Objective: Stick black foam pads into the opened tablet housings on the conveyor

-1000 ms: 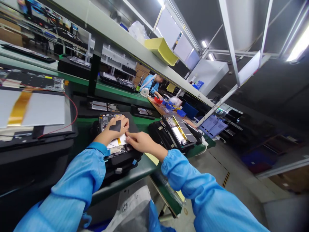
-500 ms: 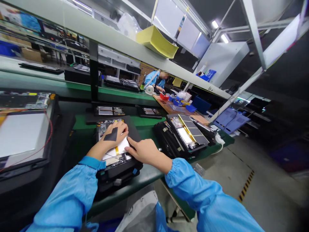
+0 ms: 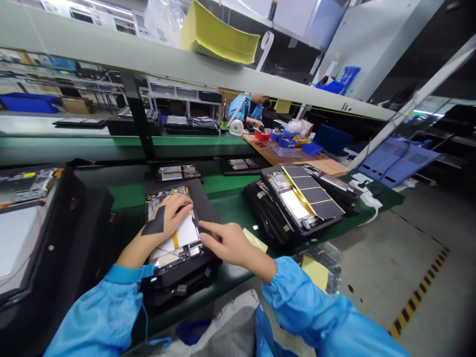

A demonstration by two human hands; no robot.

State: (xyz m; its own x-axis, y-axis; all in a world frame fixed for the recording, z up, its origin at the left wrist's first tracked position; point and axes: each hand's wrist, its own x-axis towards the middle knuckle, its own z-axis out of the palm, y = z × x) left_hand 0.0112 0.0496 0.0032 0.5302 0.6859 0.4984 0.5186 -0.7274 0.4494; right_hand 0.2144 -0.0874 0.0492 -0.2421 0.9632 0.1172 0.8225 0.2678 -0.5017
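Observation:
An opened tablet [image 3: 186, 232], with white battery cells and a yellow strip across them, lies on a stack of dark devices in front of me. My left hand [image 3: 169, 215] rests over its upper left part, fingers stretched toward the right edge and holding nothing I can see. A black tape patch [image 3: 153, 221] sticks to the back of this hand. My right hand [image 3: 226, 242] is at the tablet's right edge, forefinger and thumb pointing in with their tips apart. Beside the forefinger tip is a small dark piece [image 3: 195, 222], too small to make out.
To the right, another stack of opened devices [image 3: 260, 210] carries a yellow-edged sheet of black patches [image 3: 310, 191]. A larger opened device [image 3: 22, 238] stands at left. Further back are small trays [image 3: 312, 148] and a person in blue [image 3: 241, 106]. The table edge is near me.
My view has shifted, bringing the bench closer. My left hand has slid slightly left across the tablet, baring more of the white cell. My right hand stays at the right edge, its forefinger straighter.

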